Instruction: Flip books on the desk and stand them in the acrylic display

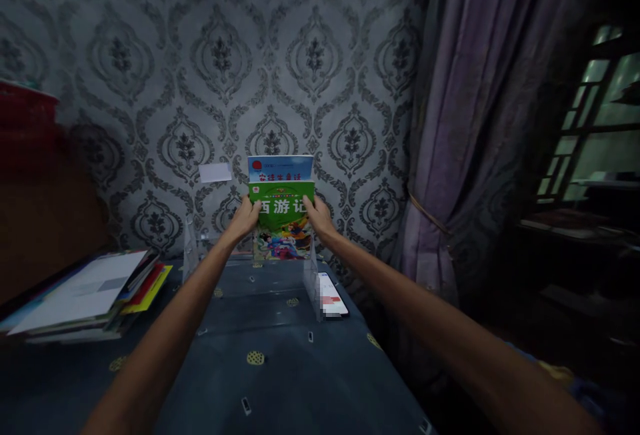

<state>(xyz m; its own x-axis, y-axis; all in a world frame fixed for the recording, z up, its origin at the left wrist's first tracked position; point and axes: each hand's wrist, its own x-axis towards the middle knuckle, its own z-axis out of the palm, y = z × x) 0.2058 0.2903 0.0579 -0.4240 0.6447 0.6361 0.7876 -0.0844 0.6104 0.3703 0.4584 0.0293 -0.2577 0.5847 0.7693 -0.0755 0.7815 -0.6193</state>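
My left hand (245,215) and my right hand (319,214) grip the two side edges of a green picture book (281,221), thumbs on its front cover. The green book is upright, with white Chinese characters and colourful cartoon figures. Behind it the top of a blue book (281,167) with red characters sticks up; whether my fingers hold that one too is hidden. Around the lower part of the books is a clear plastic stand, with its left side panel (189,248) and right side panel (313,281) showing. I cannot tell whether the books touch its base.
A stack of books and papers (85,295) lies on the dark blue patterned tablecloth (220,381) at left. A lit phone (333,295) rests beside the stand's right panel. Patterned wallpaper backs the table. A purple curtain (440,121) hangs at right, and a cardboard box (50,215) stands far left.
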